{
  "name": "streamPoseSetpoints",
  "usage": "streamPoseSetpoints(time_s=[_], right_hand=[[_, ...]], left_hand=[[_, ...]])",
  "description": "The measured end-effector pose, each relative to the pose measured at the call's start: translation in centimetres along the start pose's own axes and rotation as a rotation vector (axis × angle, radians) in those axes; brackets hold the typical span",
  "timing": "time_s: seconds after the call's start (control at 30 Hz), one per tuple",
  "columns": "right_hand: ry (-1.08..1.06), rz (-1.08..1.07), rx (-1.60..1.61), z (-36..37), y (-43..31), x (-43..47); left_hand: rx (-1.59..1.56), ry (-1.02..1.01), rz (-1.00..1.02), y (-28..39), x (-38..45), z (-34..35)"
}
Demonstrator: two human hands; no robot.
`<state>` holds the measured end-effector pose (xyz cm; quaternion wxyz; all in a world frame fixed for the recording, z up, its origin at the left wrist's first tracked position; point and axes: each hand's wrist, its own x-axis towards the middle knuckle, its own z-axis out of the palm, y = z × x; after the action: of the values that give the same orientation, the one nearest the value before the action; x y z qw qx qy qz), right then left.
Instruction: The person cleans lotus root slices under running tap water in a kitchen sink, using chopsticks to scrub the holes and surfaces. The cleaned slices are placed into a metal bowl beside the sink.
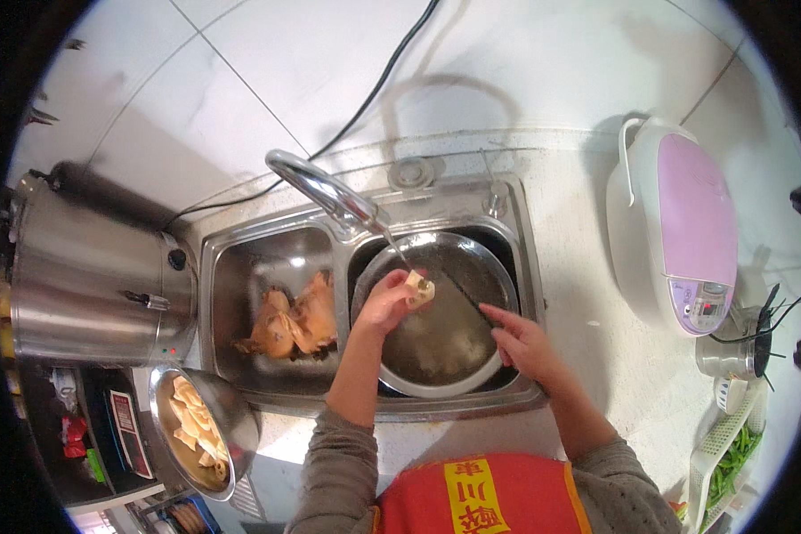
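Note:
My left hand [389, 304] holds a pale piece of lotus root [420, 290] with holes in its cut end. It is under the thin stream of water from the chrome faucet [330, 190]. In my right hand [524, 342] is a thin dark stick, apparently a chopstick [466, 294], its tip pointing up and left, apart from the lotus root. Both hands are over a large round metal basin [434, 389] of cloudy water, set in the right bowl of the steel sink [440, 415].
Two pieces of plucked poultry [294, 320] lie in the left sink bowl. A metal bowl [240, 427] of pale lotus root pieces [197, 420] stands lower left, by a large steel cylinder [93, 274]. To the right are a pink-lidded rice cooker [697, 207] and a basket of green peppers [731, 460].

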<state>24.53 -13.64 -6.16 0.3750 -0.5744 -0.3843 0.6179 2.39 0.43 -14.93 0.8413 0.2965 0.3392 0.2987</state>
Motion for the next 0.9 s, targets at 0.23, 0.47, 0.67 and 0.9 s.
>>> streamPoseSetpoints(time_s=[0.23, 0.47, 0.67, 0.9], right_hand=[[-0.071, -0.083, -0.007, 1.6, -0.1, 0.5], [-0.018, -0.113, -0.037, 3.4, 0.0, 2.7], [0.056, -0.233, -0.106, 5.6, 0.8, 4.0], [0.236, -0.329, -0.777, 6.8, 1.0, 4.9]], left_hand=[[-0.180, 0.092, 0.113, 1.3, 0.6, 2.2], [-0.336, 0.280, 0.053, 2.5, 2.9, 2.9], [-0.263, 0.355, 0.154, 2.1, 3.3, 3.7], [-0.081, 0.541, 0.321, 0.0, 3.7, 5.8]])
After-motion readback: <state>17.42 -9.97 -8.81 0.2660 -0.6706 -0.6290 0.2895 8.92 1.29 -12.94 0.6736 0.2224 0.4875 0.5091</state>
